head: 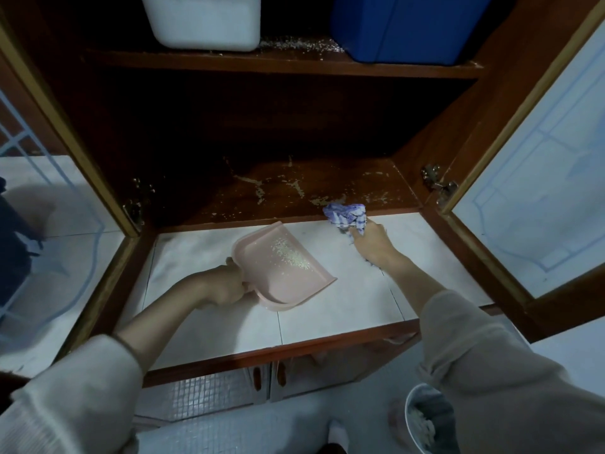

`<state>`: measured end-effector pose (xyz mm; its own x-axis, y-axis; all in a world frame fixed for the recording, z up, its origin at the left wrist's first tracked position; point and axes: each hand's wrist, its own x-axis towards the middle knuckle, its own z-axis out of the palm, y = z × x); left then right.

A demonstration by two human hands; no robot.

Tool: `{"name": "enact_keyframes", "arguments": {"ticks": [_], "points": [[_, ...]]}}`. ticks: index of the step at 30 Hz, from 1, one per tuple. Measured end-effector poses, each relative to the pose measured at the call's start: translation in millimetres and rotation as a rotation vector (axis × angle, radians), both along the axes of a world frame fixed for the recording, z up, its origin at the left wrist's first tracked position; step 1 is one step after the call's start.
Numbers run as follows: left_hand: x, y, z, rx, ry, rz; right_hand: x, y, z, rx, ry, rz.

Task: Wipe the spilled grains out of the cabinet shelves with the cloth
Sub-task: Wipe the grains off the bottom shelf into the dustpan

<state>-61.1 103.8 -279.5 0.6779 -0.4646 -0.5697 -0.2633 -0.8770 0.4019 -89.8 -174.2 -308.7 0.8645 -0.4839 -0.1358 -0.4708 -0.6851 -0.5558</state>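
Grains (296, 188) streaked across the lower shelf (229, 204), more on the upper shelf (294, 44) between the white bin (203, 21) and blue bin (409, 24). Cloth (345, 216) at the shelf's front edge, right hand (371, 240) fingers clamped on it. Left hand (226, 286) fingers wrapped on the pink dustpan (281, 267), resting on the tiled tabletop (327, 306) well left of the cloth. Risk: grains swept forward miss the pan and scatter on the tiles; tilting the pan spills what's collected.

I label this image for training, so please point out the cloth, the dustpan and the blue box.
cloth (345, 215), head view, on the bunched middle above the fingers.
dustpan (281, 267), head view, on the flat inside with grains.
blue box (409, 24), head view, on its front wall.
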Motion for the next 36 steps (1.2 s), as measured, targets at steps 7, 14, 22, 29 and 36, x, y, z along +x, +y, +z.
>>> {"name": "enact_keyframes", "arguments": {"ticks": [7, 14, 22, 29, 36], "points": [[7, -6, 0, 0.006, 0.040, 0.034, 5, 14, 8, 0.170, -0.037, -0.034], [8, -4, -6, 0.005, 0.059, 0.066, 2, 45, 11, 0.281, -0.038, 0.077], [6, -3, -5, -0.008, 0.036, 0.063, 4, 38, 22, 0.746, -0.216, -0.125], [8, -1, -7, -0.024, 0.042, 0.064, 2, 7, 35, 0.498, -0.301, -0.235], [8, -2, -7, -0.013, 0.041, 0.069, -7, 46, 0, 0.340, -0.179, -0.058]]}}
